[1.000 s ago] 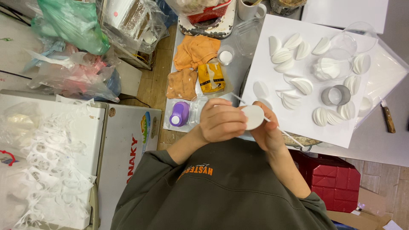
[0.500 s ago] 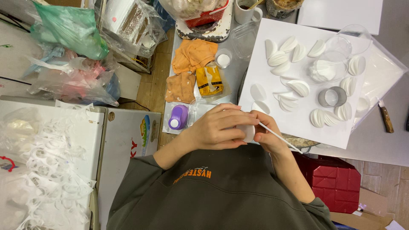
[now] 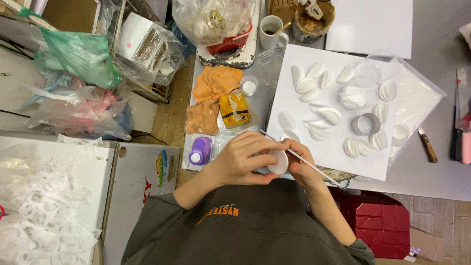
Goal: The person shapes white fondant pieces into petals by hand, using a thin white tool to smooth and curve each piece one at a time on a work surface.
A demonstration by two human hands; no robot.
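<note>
My left hand (image 3: 240,159) holds a small white round paper disc (image 3: 278,162) just in front of my chest, fingers curled over its top. My right hand (image 3: 300,164) pinches the disc's right edge and grips a thin white stick (image 3: 314,167) that slants down to the right. Both hands meet over the near edge of a white sheet (image 3: 299,100). Several white folded, shell-like paper pieces (image 3: 308,84) lie on that sheet, around a metal ring (image 3: 364,124).
A purple punch (image 3: 199,150), orange cloths (image 3: 216,83) and a yellow packet (image 3: 233,109) lie left of the sheet. A mug (image 3: 271,30) stands behind it. A knife (image 3: 428,145) lies at the right. Plastic bags (image 3: 78,59) pile up on the left; a red crate (image 3: 378,221) is below.
The disc faced up flat between my hands a second ago; now my left fingers cover most of it and the stick slants across my right hand.
</note>
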